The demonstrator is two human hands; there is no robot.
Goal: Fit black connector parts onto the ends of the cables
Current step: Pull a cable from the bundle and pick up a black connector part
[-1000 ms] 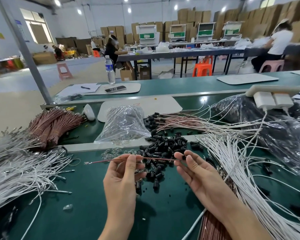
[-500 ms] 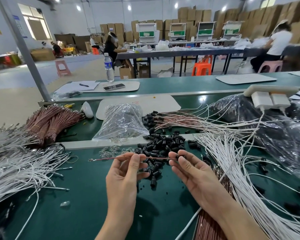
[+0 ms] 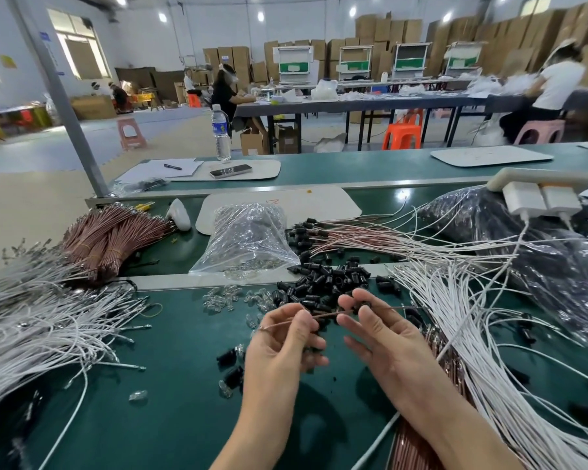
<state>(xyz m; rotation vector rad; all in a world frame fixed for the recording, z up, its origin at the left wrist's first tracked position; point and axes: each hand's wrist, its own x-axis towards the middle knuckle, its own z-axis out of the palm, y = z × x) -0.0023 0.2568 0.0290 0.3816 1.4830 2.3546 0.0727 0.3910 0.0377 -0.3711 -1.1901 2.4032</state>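
Observation:
Between my two hands runs a thin brown cable (image 3: 326, 314), held above the green table. My left hand (image 3: 286, 340) pinches the cable near its left end. My right hand (image 3: 377, 330) pinches a black connector part (image 3: 362, 305) on the cable between thumb and forefinger. Behind the hands lies a pile of loose black connector parts (image 3: 326, 278). Brown cables with black connectors fitted (image 3: 347, 234) fan out behind that pile.
White cables (image 3: 41, 327) spread at the left and white cables (image 3: 482, 334) at the right. A bundled brown cable stack (image 3: 112, 237) lies far left, a clear plastic bag (image 3: 248, 239) centre, small clear parts (image 3: 224, 298) nearby, and a power strip (image 3: 540, 195) at the right.
The brown cable has slid to the right through my left hand, so less of it sticks out at the left. Both hands have drawn closer together, and the right hand now holds a black connector.

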